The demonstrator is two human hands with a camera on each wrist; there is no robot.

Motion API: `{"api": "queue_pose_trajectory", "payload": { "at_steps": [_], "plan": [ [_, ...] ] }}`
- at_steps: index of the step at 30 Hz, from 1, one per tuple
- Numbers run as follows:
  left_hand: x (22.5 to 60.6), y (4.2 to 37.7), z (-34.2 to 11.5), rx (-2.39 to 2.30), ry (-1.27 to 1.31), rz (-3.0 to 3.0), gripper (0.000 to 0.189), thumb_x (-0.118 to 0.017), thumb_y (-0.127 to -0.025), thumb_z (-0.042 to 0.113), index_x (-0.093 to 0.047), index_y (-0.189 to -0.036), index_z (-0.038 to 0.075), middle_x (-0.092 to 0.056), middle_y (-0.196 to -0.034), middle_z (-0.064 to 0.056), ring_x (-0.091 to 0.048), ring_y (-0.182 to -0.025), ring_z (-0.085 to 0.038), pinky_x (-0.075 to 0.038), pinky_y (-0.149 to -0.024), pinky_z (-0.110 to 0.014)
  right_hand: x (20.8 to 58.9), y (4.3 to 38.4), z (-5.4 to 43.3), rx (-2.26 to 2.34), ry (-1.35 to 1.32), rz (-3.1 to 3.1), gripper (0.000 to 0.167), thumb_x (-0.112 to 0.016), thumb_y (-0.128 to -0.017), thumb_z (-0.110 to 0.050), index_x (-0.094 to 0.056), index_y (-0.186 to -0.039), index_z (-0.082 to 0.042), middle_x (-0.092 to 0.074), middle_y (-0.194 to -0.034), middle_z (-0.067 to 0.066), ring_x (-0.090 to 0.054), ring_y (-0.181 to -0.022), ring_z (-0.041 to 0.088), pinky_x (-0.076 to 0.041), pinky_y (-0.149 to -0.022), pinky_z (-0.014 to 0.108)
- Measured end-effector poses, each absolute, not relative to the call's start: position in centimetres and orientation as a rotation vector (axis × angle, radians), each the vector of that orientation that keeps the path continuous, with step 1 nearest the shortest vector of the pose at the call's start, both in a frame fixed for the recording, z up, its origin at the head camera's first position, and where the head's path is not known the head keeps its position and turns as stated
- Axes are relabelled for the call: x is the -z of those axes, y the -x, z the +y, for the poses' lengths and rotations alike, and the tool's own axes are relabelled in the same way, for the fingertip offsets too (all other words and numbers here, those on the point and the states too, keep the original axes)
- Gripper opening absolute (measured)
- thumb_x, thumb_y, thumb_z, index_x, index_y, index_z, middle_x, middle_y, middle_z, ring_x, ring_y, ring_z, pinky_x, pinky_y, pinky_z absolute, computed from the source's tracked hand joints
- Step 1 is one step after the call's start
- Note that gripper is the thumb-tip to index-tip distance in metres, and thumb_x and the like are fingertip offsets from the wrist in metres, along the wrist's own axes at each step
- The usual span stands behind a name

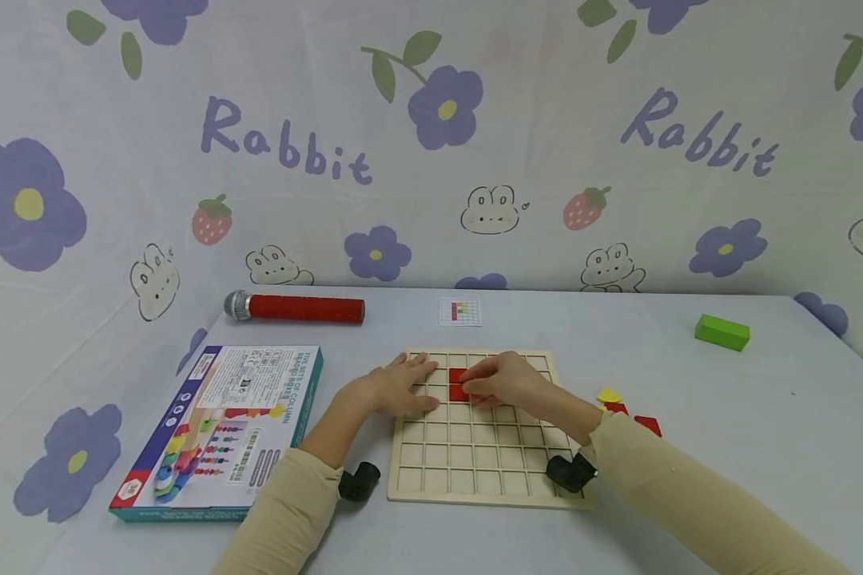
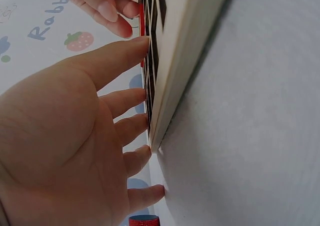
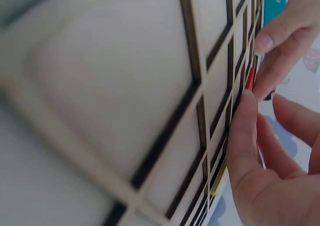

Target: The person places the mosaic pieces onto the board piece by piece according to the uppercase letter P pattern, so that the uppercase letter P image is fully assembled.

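Guessing these red tiles (image 1: 457, 375) are light, stiff, slickish; I'd pinch opposite edges. They're in the far half of the wooden grid board (image 1: 489, 502), each squarish, lined up near-to-far. My left hand (image 1: 399, 387) is spread at its left edge; right hand (image 1: 515, 382) is at the tiles, can't tell if gripping.

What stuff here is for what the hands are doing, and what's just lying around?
Being used, it seems:
Board, under the left hand
Red tiles on it, by the right hand
Loose pieces beside the board, probably
Card, maybe a pattern to copy

Probably just lying around:
Box
Microphone
Green block
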State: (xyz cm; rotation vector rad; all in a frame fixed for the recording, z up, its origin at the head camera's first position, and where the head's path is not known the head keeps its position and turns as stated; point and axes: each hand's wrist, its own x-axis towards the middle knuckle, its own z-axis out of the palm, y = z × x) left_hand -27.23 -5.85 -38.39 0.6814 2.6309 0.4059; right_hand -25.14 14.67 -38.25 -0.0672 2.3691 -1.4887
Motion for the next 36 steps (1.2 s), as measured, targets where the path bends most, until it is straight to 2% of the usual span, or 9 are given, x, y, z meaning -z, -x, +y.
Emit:
{"api": "queue_pose_trajectory", "payload": {
  "at_steps": [3,7,11,17,26,31,36],
  "plan": [
    [38.3,27.2,-5.9,-0.411,-0.679,2.632,0.067,-0.055,-0.096,0.039,-0.029,-0.151,0.014,-0.019,-0.157,-0.008,-0.007,-0.144,-0.031,-0.014,-0.109,-0.058,38.2,25.2,15.4,1.504,0.140,2.309,0.027,-0.063,-0.092,-0.008,-0.064,-0.115,0.005,-0.066,-0.102,0.014,-0.066,-0.081,0.019,-0.055,-0.075,0.030],
    [38.3,27.2,-5.8,-0.418,-0.680,2.632,0.067,-0.056,-0.095,0.039,-0.029,-0.151,0.013,-0.019,-0.157,-0.008,-0.007,-0.144,-0.031,-0.014,-0.109,-0.058,38.1,25.3,16.8,1.522,0.216,2.234,0.035,-0.061,-0.094,-0.011,-0.058,-0.125,0.006,-0.063,-0.114,0.016,-0.065,-0.092,0.022,-0.053,-0.081,0.033],
    [38.2,27.1,-5.8,-0.422,-0.679,2.637,0.067,-0.056,-0.095,0.039,-0.029,-0.151,0.013,-0.019,-0.157,-0.008,-0.007,-0.144,-0.031,-0.014,-0.109,-0.058,38.0,25.5,18.1,1.538,0.245,2.205,0.040,-0.058,-0.096,-0.016,-0.053,-0.130,0.006,-0.062,-0.118,0.016,-0.063,-0.097,0.023,-0.052,-0.084,0.033],
    [38.3,27.0,-5.9,-0.429,-0.683,2.641,0.067,-0.056,-0.095,0.038,-0.029,-0.151,0.013,-0.019,-0.157,-0.008,-0.007,-0.143,-0.031,-0.014,-0.109,-0.059,37.5,25.5,19.7,1.577,0.219,2.183,0.047,-0.057,-0.097,-0.021,-0.048,-0.134,0.008,-0.062,-0.116,0.018,-0.063,-0.096,0.024,-0.051,-0.086,0.032],
    [38.3,27.0,-5.9,-0.436,-0.703,2.641,0.067,-0.056,-0.096,0.037,-0.029,-0.151,0.012,-0.019,-0.157,-0.009,-0.008,-0.143,-0.031,-0.015,-0.109,-0.058,37.3,25.6,22.7,1.672,0.196,2.100,0.048,-0.051,-0.100,-0.018,-0.040,-0.137,0.011,-0.052,-0.131,0.025,-0.057,-0.113,0.030,-0.047,-0.093,0.035],
    [38.3,27.1,-5.9,-0.424,-0.714,2.638,0.067,-0.055,-0.096,0.037,-0.028,-0.151,0.011,-0.019,-0.157,-0.010,-0.008,-0.143,-0.032,-0.016,-0.109,-0.058,37.2,25.4,24.3,1.712,0.169,2.089,0.048,-0.048,-0.101,-0.015,-0.037,-0.139,0.012,-0.050,-0.132,0.028,-0.054,-0.117,0.032,-0.046,-0.093,0.035],
    [38.3,27.1,-5.9,-0.421,-0.710,2.635,0.066,-0.055,-0.096,0.037,-0.028,-0.151,0.011,-0.019,-0.157,-0.010,-0.008,-0.143,-0.032,-0.015,-0.109,-0.058,37.1,24.9,26.0,1.706,0.124,2.133,0.052,-0.050,-0.101,-0.022,-0.037,-0.140,0.010,-0.051,-0.130,0.028,-0.055,-0.117,0.031,-0.046,-0.093,0.032]
  ]
}}
